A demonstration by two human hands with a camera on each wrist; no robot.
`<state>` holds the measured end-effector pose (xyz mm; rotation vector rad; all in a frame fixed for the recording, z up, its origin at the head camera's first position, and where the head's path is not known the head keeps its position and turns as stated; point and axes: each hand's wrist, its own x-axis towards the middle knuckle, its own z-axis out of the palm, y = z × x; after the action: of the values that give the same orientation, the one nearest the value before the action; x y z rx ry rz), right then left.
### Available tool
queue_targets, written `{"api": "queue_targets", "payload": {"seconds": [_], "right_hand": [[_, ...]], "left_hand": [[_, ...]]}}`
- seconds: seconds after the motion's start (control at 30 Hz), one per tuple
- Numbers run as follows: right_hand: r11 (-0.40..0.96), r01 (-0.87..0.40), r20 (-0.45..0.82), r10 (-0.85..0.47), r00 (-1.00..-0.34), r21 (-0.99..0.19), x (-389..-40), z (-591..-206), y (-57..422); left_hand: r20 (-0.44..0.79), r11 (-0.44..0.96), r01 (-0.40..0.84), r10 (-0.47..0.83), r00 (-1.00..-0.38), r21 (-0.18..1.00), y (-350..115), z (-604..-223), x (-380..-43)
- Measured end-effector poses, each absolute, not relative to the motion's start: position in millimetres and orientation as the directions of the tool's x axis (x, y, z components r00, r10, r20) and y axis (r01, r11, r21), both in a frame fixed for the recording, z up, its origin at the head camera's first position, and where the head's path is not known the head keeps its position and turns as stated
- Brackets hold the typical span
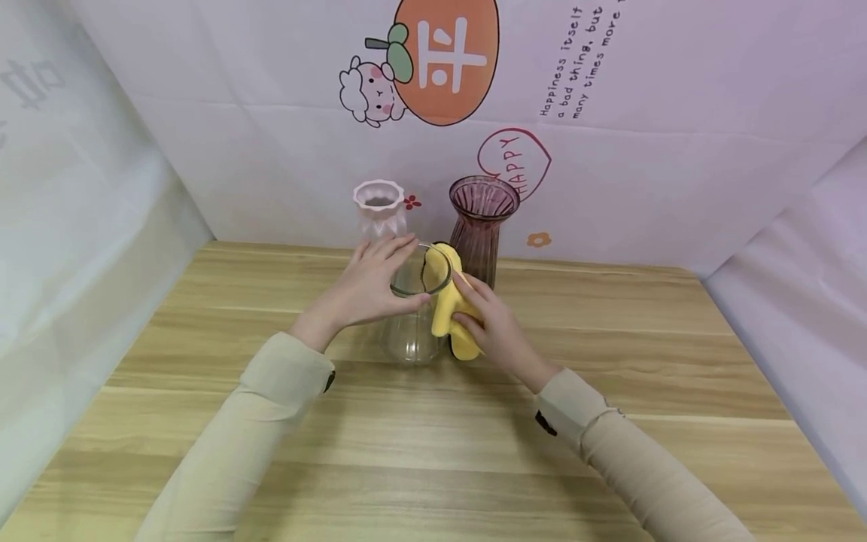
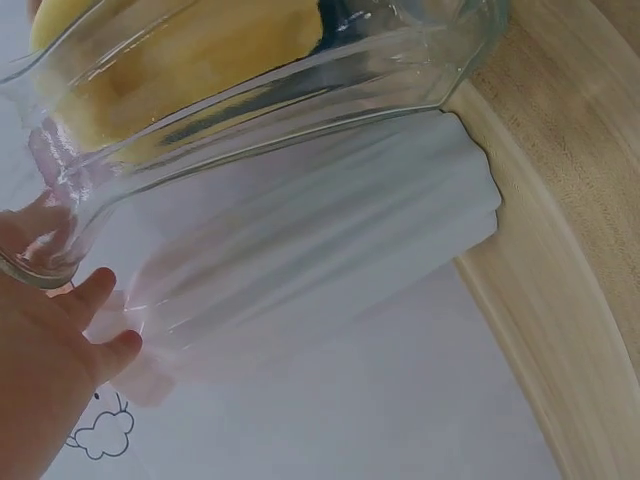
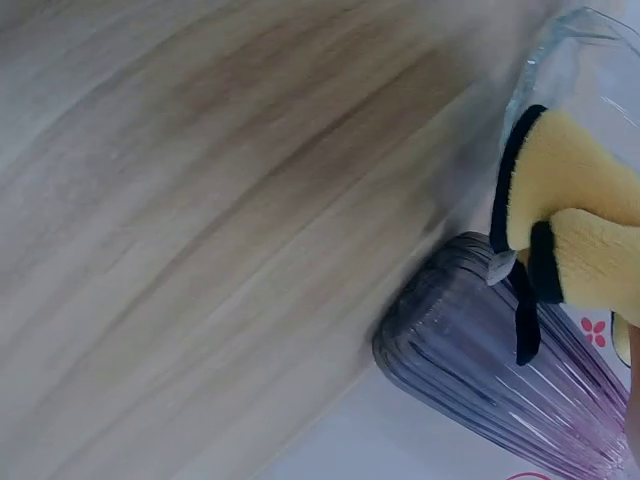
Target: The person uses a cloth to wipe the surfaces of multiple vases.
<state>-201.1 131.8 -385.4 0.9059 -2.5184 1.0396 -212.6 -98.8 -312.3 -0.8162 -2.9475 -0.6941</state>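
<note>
A clear glass vase (image 1: 410, 345) stands upright on the wooden table between both hands. My left hand (image 1: 366, 286) holds it at the neck, thumb in front and fingers across the far side of the rim. In my right hand (image 1: 500, 335) is a yellow cloth (image 1: 445, 310) with dark edging, gripped against the vase's right outer side. Through the glass, the left wrist view shows the yellow cloth (image 2: 200, 70) behind the vase wall. Dark-trimmed folds of the cloth (image 3: 565, 165) hang beside the glass in the right wrist view.
A pale pink fluted vase (image 1: 381, 218) stands behind my left hand. Just behind the cloth rises a purple ribbed glass vase (image 1: 477, 245). A printed white backdrop (image 1: 271, 165) borders the far edge of the wooden table (image 1: 379, 467).
</note>
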Motion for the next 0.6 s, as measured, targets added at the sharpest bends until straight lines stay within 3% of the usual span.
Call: {"api": "queue_targets", "payload": {"seconds": [0.6], "right_hand": [[0.614,-0.675,0.372,-0.563,-0.738,-0.41,-207,-420,147]], "left_hand": [[0.12,0.792,0.459,0.452,-0.884,0.401,-99,-309,-211]]}}
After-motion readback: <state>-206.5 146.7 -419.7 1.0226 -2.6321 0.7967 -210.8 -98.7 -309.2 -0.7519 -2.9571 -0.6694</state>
